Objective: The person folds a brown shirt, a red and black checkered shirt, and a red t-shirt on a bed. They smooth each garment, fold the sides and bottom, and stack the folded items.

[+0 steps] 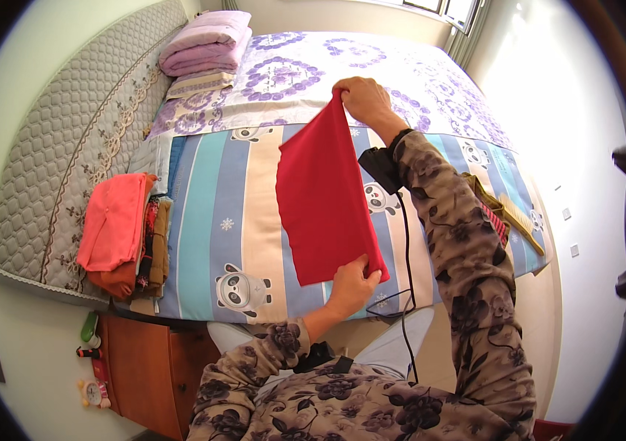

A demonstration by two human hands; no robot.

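Note:
A folded piece of red fabric (324,193) is stretched between my two hands above the bed. My right hand (365,102) pinches its far top corner, arm reaching forward. At the near right corner, my left hand (352,284) grips the cloth's edge between thumb and fingers. The fabric's left side hangs loose, with a slightly wavy edge. Under it lies a striped bed cover (230,220) printed with pandas and snowflakes. Whether the cloth touches the cover, I cannot tell.
A stack of folded clothes (117,226) sits by the padded headboard (59,165). Folded pink quilts (208,44) lie at the far left. A comb (517,215) rests on the right. A black cable (409,259) hangs from my right wrist. A wooden nightstand (139,364) stands lower left.

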